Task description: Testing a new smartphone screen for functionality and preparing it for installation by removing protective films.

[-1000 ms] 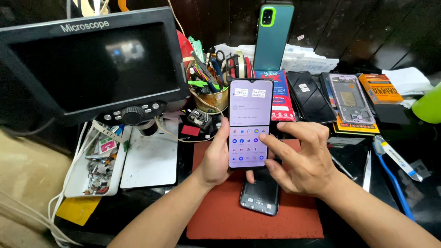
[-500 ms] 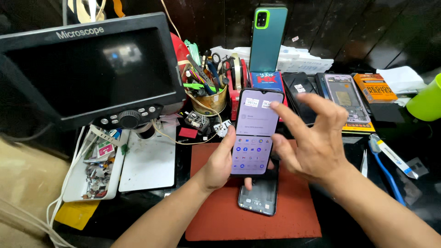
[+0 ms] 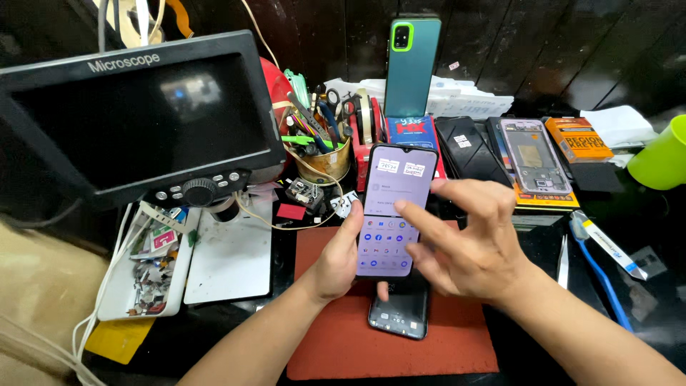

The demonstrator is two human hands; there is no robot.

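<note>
We see the left hand (image 3: pixel 336 261) wrapped round the lower left edge of a slim lit smartphone with a lilac screen and two small white stickers near its top (image 3: pixel 391 211); thumb on the left side, one fingertip showing under the bottom edge. So the left fingers are closed on it. The phone is held above the rust-red rectangular work mat (image 3: pixel 343 336), over the mat's far edge, long axis running near to far and tipped slightly right at the top, screen facing us.

The right hand (image 3: pixel 468 246) sits just right of the phone, fingers spread loose, holding nothing. Its index finger (image 3: pixel 421 220) points left across the screen at mid-height; touching glass or hovering just off it, we cannot tell. The screen lies left of that fingertip, and the right hand is the free one.

Under the held phone, a second dark glossy phone (image 3: pixel 400 311) lies flat on the mat, partly covered.

Surface: a dark cluttered table (image 3: pixel 536 336). Toward the left edge, a black-framed digital microscope monitor (image 3: pixel 136 118) on its stand, and a white tray of small parts (image 3: pixel 146 268). Along the far edge, a brass-coloured cup stuffed with tools (image 3: pixel 325 154), a teal phone standing upright (image 3: pixel 411 64), a bare phone frame on an orange box (image 3: pixel 536 154). At the right edge, a lime green cup (image 3: pixel 661 154); nearer, a blue-handled tool (image 3: pixel 600 250). Room behind: dark panelled wall.
</note>
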